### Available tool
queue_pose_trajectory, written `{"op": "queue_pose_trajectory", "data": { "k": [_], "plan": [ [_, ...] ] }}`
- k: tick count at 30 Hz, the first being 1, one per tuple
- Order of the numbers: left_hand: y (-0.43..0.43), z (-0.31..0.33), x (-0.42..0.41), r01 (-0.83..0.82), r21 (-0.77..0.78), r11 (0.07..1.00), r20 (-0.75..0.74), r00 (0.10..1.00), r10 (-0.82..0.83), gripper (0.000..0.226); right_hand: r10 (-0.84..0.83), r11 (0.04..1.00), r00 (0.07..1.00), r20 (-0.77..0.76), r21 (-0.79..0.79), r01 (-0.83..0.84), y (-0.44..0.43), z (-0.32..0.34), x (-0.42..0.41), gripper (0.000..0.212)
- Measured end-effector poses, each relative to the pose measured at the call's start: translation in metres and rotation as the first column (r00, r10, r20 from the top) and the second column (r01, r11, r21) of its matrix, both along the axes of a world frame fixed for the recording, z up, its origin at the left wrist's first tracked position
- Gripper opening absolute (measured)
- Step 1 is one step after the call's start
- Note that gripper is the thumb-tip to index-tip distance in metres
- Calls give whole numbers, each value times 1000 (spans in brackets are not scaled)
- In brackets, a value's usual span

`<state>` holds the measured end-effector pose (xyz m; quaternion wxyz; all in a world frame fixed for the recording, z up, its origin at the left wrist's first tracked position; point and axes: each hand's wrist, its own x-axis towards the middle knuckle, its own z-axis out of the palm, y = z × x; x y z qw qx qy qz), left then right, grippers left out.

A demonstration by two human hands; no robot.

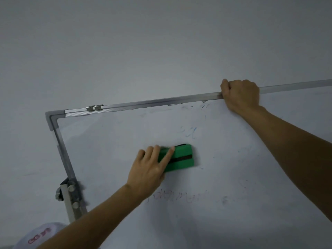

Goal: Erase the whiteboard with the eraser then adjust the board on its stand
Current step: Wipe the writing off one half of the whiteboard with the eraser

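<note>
The whiteboard fills the lower right of the view, with a metal frame and a grey corner piece at its upper left. A green eraser with a dark stripe lies flat against the board near its middle. My left hand grips the eraser's left end, fingers spread over it. My right hand is closed around the board's top frame rail. Faint blue smears remain above the eraser, and faded writing shows below my left hand.
The stand's grey upright with round knobs clamps the board's left edge. A metal clip sits on the top rail near the corner. A white bag with red print is at the bottom left. A plain wall lies behind.
</note>
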<state>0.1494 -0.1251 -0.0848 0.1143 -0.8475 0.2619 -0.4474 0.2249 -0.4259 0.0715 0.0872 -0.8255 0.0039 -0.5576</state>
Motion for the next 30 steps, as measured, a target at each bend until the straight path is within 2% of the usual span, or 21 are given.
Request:
{"op": "queue_pose_trajectory", "data": {
  "k": [3, 8, 11, 17, 23, 25, 27, 30],
  "plan": [
    [10, 15, 4, -3, 22, 1000, 38, 999, 2, 80, 3, 1000, 1000, 6, 1, -3, -1, 1, -2, 57],
    [38, 50, 8, -33, -125, 992, 167, 985, 54, 81, -11, 1000, 1000, -7, -3, 11, 0, 1, 0, 56],
    [17, 49, 10, -29, -141, 990, 145, 988, 50, 82, -13, 1000, 1000, -6, 13, 13, 4, 1, 3, 56],
    [-66, 23, 10, 69, -93, 993, 1, 998, -69, 76, 2, 1000, 1000, 23, -17, -1, -1, 0, 1, 56],
    [19, 41, 9, 26, -210, 977, 173, 985, 11, 82, 27, 999, 999, 45, -30, -25, -8, -2, 0, 57],
    [32, 46, 8, -10, -229, 973, 173, 984, 51, 82, 18, 1000, 999, 40, -23, -17, -4, -2, 3, 57],
    [19, 46, 9, -28, -245, 969, 159, 985, 69, 81, 14, 1000, 1000, 26, -10, -13, 1, -2, 5, 57],
    [-28, 40, 16, 26, -207, 978, 126, 992, 0, 80, 12, 1000, 1000, 25, -10, -12, 6, -1, 7, 57]
  ]
}}
